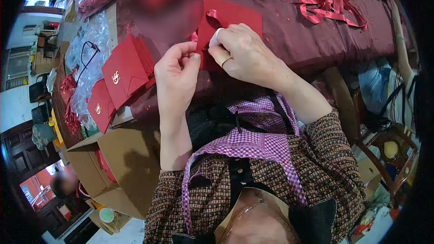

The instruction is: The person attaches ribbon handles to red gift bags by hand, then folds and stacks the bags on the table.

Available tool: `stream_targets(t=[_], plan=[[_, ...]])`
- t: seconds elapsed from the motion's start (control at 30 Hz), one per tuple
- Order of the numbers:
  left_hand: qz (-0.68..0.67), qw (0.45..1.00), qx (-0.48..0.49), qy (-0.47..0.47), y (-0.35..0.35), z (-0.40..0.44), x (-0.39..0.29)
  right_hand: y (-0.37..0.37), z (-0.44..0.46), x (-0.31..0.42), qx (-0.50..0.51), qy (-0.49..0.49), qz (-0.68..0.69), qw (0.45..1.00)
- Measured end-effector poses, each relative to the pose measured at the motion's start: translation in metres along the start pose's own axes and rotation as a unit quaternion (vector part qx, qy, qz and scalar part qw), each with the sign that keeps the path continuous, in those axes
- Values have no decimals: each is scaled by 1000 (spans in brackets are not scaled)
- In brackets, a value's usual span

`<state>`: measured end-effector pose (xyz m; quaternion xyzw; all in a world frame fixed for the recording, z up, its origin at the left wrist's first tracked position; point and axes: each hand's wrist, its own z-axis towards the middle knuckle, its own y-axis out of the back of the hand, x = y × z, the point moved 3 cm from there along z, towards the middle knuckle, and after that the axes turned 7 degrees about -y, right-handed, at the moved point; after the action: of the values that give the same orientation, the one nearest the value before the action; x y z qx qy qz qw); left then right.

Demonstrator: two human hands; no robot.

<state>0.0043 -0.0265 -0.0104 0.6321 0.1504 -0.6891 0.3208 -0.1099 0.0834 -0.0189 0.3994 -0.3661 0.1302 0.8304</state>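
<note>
A flat red paper bag lies on the dark red cloth at the table's near edge. My left hand is at the bag's left side, thumb and fingers pinched at the end of a red ribbon. Over the bag's lower middle is my right hand, its fingers bent together, with a white wrap on one finger and a ring-like band on another. What the right fingertips grip is hidden. A loop of red ribbon stands up just above the right hand.
Stacked red bags with gold logos lean at the left, beside clear plastic wrap. Loose red ribbons lie at the upper right. An open cardboard box stands below left. A blurred person is far off.
</note>
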Motion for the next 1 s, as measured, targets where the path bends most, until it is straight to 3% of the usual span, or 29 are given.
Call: stream_targets(t=[0.17,0.23,0.37,0.43,0.53,0.8,1.0], plan=[[46,998,-16,-40,-2,-3,2,1,0,7,13,-6,-17,1000],[171,978,-18,-121,-8,-5,-8,-1,-1,13,-45,63,-141,987],[251,945,-12,-211,-14,-9,-14,-1,1,19,-31,101,-172,979],[228,954,-14,-195,-12,-9,-15,0,5,11,-15,82,-88,993],[23,995,31,-96,-1,-3,-9,16,10,7,9,48,-17,999],[57,980,144,-122,4,6,0,19,3,4,38,69,30,996],[72,979,135,-136,4,5,8,20,2,4,68,63,32,995]])
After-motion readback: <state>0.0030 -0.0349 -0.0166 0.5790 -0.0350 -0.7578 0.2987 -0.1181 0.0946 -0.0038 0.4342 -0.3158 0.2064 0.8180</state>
